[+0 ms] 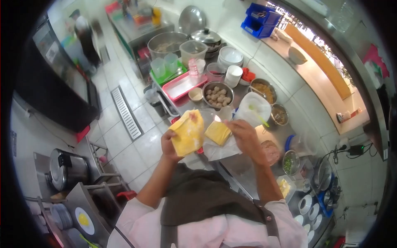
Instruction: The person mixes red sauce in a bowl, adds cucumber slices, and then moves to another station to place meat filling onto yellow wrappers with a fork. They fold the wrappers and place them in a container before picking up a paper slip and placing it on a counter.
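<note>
My left hand [168, 144] grips a square yellow dough wrapper [186, 134] by its edge, fingers closed. White flour dusts the sheet, and a pinkish smear of filling lies near its top corner. Just right of it, a stack of yellow wrappers [218, 133] rests on white paper [219, 152] on the counter. My right hand [245, 134] is closed beside this stack, on a small tool with a pale, shiny tip [217, 118] that reaches over the stack's upper edge. To the right of that hand is a mound of pinkish minced meat [270, 152].
Beyond my hands stand a bowl of meatballs [218, 95], a red-rimmed tray [184, 87] and a white tub [253, 108]. Chopped greens [288, 163] sit in a bowl at right. A drain grate [125, 112] crosses the floor; another person [86, 39] stands far left.
</note>
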Demonstrator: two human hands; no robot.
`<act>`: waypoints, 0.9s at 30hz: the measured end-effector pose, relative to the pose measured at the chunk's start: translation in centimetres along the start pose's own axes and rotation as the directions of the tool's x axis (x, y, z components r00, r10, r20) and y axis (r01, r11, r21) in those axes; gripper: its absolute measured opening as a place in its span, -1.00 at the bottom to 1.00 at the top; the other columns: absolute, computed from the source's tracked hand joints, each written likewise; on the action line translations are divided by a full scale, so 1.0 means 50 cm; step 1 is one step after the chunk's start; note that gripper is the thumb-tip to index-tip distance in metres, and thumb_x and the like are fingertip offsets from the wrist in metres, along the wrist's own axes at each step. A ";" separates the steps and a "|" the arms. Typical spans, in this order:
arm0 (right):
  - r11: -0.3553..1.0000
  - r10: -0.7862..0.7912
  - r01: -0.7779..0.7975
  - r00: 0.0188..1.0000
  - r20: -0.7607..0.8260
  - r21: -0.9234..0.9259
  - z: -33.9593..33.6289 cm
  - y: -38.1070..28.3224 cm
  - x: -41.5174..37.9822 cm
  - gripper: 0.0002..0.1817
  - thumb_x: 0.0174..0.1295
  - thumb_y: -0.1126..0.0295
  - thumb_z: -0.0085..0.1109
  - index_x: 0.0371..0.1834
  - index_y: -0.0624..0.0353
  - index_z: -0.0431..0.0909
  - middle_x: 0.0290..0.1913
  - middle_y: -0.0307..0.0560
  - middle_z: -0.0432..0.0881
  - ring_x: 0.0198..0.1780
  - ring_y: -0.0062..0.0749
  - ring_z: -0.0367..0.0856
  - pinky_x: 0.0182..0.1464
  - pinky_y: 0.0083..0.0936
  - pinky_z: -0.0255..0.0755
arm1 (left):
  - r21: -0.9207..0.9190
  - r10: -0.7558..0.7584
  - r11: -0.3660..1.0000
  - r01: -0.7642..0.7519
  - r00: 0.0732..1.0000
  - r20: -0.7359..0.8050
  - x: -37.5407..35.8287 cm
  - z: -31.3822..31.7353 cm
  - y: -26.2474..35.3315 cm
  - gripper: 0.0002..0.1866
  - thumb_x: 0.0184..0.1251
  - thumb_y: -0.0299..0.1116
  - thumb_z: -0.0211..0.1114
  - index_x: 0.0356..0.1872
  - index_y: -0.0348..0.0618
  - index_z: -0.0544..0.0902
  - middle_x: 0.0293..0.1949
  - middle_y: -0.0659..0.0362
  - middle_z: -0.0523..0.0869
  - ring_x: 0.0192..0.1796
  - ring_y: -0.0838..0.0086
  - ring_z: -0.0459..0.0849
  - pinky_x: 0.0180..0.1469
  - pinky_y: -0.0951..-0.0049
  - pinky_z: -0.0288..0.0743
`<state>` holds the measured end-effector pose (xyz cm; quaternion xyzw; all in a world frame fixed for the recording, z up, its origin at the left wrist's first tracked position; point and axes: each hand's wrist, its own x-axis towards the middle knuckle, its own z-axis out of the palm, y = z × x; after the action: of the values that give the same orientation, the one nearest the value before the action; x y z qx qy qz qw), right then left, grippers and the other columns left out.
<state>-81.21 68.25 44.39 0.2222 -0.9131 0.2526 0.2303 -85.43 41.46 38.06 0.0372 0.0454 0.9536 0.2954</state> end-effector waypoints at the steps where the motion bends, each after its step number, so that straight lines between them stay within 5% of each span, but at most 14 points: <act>1: 0.966 0.111 -0.121 0.992 0.057 0.227 -0.003 0.002 -0.006 -0.53 0.10 0.69 0.11 0.09 0.08 0.67 -0.18 -0.10 0.67 -0.19 -0.31 0.63 -0.12 -0.46 0.49 | 0.011 -0.017 1.000 0.017 1.000 0.009 0.000 -0.002 0.000 -0.15 -0.01 -0.35 0.16 0.45 -0.29 0.19 0.38 -0.14 0.36 0.39 -0.07 0.39 0.40 -0.12 0.28; 2: 0.871 0.203 -0.239 0.971 0.130 0.428 -0.003 0.006 -0.003 -0.53 0.13 0.72 0.10 0.11 0.10 0.66 -0.21 -0.09 0.69 -0.24 -0.33 0.64 -0.16 -0.52 0.49 | 0.025 -0.036 0.999 0.035 0.999 0.027 0.004 -0.004 0.003 -0.15 -0.02 -0.35 0.15 0.44 -0.30 0.21 0.37 -0.15 0.37 0.38 -0.07 0.40 0.39 -0.11 0.29; 5: 0.847 0.175 -0.241 0.968 0.180 0.474 0.008 0.008 0.002 -0.55 0.18 0.75 0.07 0.11 0.14 0.65 -0.30 -0.08 0.70 -0.33 -0.43 0.61 -0.25 -0.59 0.45 | 0.070 -0.043 0.997 0.043 0.999 -0.011 0.008 -0.019 -0.007 -0.18 -0.01 -0.36 0.12 0.43 -0.28 0.23 0.34 -0.14 0.40 0.35 -0.06 0.43 0.36 -0.11 0.35; 12: 0.713 0.402 -0.472 0.881 0.251 0.518 0.041 0.018 -0.006 -0.64 0.24 0.69 0.11 0.06 0.13 0.68 -0.34 -0.13 0.74 -0.31 -0.57 0.63 -0.19 -0.60 0.47 | 0.168 -0.099 0.979 0.114 0.991 -0.096 0.028 -0.043 -0.007 -0.23 0.02 -0.36 0.09 0.41 -0.23 0.26 0.30 -0.11 0.45 0.27 -0.05 0.51 0.18 -0.13 0.53; 15: 0.697 0.527 -0.631 0.773 0.353 0.341 0.036 0.017 -0.017 -0.69 0.27 0.54 0.13 0.05 0.11 0.69 -0.36 -0.10 0.74 -0.34 -0.57 0.61 -0.24 -0.59 0.45 | 0.227 -0.226 0.944 0.241 0.970 -0.090 0.032 -0.047 -0.012 -0.26 0.07 -0.31 0.11 0.40 -0.19 0.28 0.23 -0.09 0.51 0.19 -0.03 0.58 0.03 -0.13 0.63; 17: 0.769 0.497 -0.575 0.812 0.305 0.278 0.060 0.026 -0.028 -0.71 0.28 0.48 0.12 0.04 0.12 0.70 -0.34 0.01 0.74 -0.36 -0.54 0.62 -0.27 -0.52 0.45 | 0.388 -0.124 0.904 0.178 0.979 -0.160 0.036 -0.128 -0.016 -0.27 0.09 -0.27 0.17 0.39 -0.13 0.30 0.17 -0.04 0.54 0.08 0.02 0.64 -0.15 -0.09 0.69; 18: 0.727 0.526 -0.582 0.813 0.249 0.366 0.088 0.029 -0.042 -0.71 0.28 0.47 0.13 0.03 0.11 0.70 -0.35 0.03 0.73 -0.37 -0.51 0.64 -0.29 -0.49 0.46 | 0.379 -0.118 0.894 0.240 0.941 -0.317 0.038 -0.145 -0.021 -0.28 0.11 -0.24 0.19 0.38 -0.08 0.31 0.15 -0.02 0.56 0.05 0.05 0.65 -0.23 -0.03 0.68; 19: 0.724 0.508 -0.553 0.832 0.224 0.413 0.113 0.045 -0.064 -0.70 0.25 0.48 0.15 0.03 0.13 0.69 -0.40 0.01 0.71 -0.42 -0.34 0.66 -0.30 -0.39 0.49 | 0.340 -0.157 0.905 0.256 0.943 -0.292 0.045 -0.159 -0.027 -0.33 0.16 -0.23 0.18 0.37 -0.03 0.33 0.13 -0.02 0.58 0.05 0.08 0.66 -0.21 0.04 0.68; 20: 0.828 0.447 -0.457 0.888 0.110 0.325 0.118 0.018 -0.065 -0.70 0.23 0.50 0.16 0.03 0.14 0.69 -0.40 -0.01 0.69 -0.41 -0.25 0.64 -0.31 -0.34 0.49 | 0.282 -0.135 0.931 0.230 0.938 -0.319 0.046 -0.120 -0.035 -0.38 0.17 -0.36 0.14 0.34 -0.17 0.39 0.18 0.00 0.59 0.15 0.10 0.63 0.14 0.06 0.56; 22: 0.901 0.403 -0.394 0.915 -0.013 0.182 0.109 -0.018 -0.088 -0.69 0.21 0.52 0.16 0.02 0.15 0.69 -0.41 -0.02 0.67 -0.41 -0.17 0.63 -0.32 -0.29 0.50 | 0.297 -0.239 0.906 0.302 0.943 -0.230 0.061 -0.080 -0.056 -0.45 0.28 -0.27 0.16 0.30 -0.16 0.42 0.15 0.01 0.62 0.10 0.14 0.67 0.09 0.13 0.60; 24: 0.955 0.291 -0.295 0.952 -0.097 -0.029 0.137 -0.048 -0.105 -0.68 0.17 0.56 0.15 0.00 0.14 0.70 -0.35 -0.06 0.63 -0.34 -0.11 0.59 -0.28 -0.26 0.49 | 0.296 -0.111 0.916 0.270 0.881 -0.459 0.058 -0.075 -0.078 -0.55 0.40 -0.19 0.14 0.23 -0.15 0.45 0.02 0.07 0.66 -0.05 0.27 0.72 -0.12 0.24 0.68; 27: 0.949 0.294 -0.305 0.947 -0.131 -0.074 0.187 -0.047 -0.158 -0.73 0.13 0.57 0.18 -0.11 0.19 0.73 -0.27 -0.05 0.64 -0.23 -0.13 0.61 -0.19 -0.25 0.46 | 0.371 -0.055 0.887 0.276 0.859 -0.508 0.066 -0.106 -0.100 -0.57 0.41 -0.19 0.20 0.20 -0.17 0.47 0.02 0.06 0.67 -0.05 0.27 0.73 -0.08 0.26 0.68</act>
<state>-76.60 63.43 33.86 0.0544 -0.9318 0.2544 0.2532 -85.89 47.10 32.40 -0.1422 0.3305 0.8683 0.3415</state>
